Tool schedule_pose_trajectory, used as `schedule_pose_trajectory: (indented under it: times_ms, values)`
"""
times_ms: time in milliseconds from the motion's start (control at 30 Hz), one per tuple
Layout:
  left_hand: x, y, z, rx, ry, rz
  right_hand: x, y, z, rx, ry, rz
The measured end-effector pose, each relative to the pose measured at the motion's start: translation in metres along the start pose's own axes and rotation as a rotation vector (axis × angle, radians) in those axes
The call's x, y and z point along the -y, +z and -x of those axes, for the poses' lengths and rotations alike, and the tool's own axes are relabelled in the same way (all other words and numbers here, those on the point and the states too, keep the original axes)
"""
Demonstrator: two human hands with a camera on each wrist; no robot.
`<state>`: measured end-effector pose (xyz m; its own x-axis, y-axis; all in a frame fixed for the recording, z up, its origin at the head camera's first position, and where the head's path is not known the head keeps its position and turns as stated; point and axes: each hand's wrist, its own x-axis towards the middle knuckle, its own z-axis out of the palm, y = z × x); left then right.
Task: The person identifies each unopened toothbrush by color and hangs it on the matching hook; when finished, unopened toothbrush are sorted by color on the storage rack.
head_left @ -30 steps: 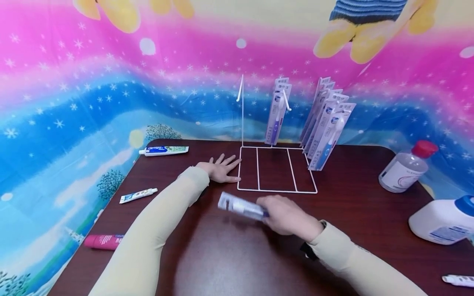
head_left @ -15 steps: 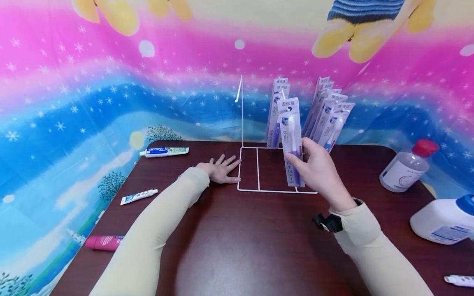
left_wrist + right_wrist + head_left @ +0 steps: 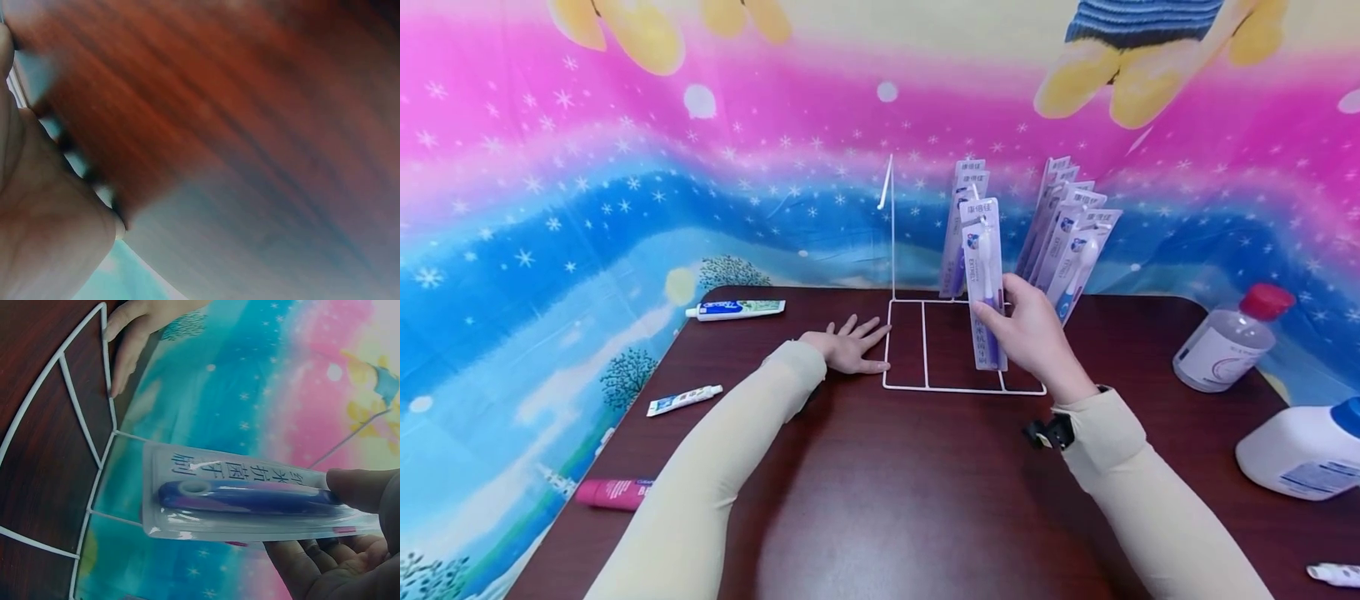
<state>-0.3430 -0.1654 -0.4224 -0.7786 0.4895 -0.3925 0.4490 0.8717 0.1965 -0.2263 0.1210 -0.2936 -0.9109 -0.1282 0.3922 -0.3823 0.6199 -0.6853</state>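
Observation:
My right hand [image 3: 1036, 335] pinches a packaged toothbrush [image 3: 981, 279] with a purple handle, thumb in front and fingers behind. The pack is upright over the white wire rack [image 3: 962, 389], overlapping the middle hook's toothbrush packs [image 3: 953, 242]; its top is level with that hook's front. In the right wrist view the purple handle [image 3: 250, 499] shows through the clear blister. My left hand [image 3: 853, 347] lies on the table with spread fingers, fingertips right at the rack's left side wire. More toothbrush packs [image 3: 1075, 258] hang in a row at the rack's right.
Left on the dark wood table [image 3: 850, 517] lie two toothpaste tubes [image 3: 737, 309] and a pink tube [image 3: 613, 493], partly behind my sleeve. On the right stand a red-capped clear bottle [image 3: 1225, 346] and a white bottle [image 3: 1300, 454]; a small white tube [image 3: 1333, 574] lies nearer.
My right hand has lifted the toothbrush pack from low in front of the rack, turned it upright and carried it to the middle hook, lately shifting slightly left. My left hand has stayed put.

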Motion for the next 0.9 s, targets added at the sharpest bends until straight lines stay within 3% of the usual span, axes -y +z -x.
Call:
schedule_pose_trajectory:
  times_ms: [267,433,700,900]
  values:
    - [0.0,0.002,-0.004,0.009,-0.008,-0.012,-0.016,0.012,-0.035,0.005,0.104,-0.094]
    - [-0.007,-0.003,0.003,0.007,-0.006,-0.02,-0.023,0.018,-0.053,-0.001,0.184,-0.152]
    - [-0.009,-0.004,0.006,-0.002,-0.009,-0.046,-0.026,0.024,-0.065,0.0,0.209,-0.171]
    - [-0.001,0.001,0.0,0.005,-0.011,-0.019,-0.027,0.025,-0.069,0.07,0.229,-0.191]
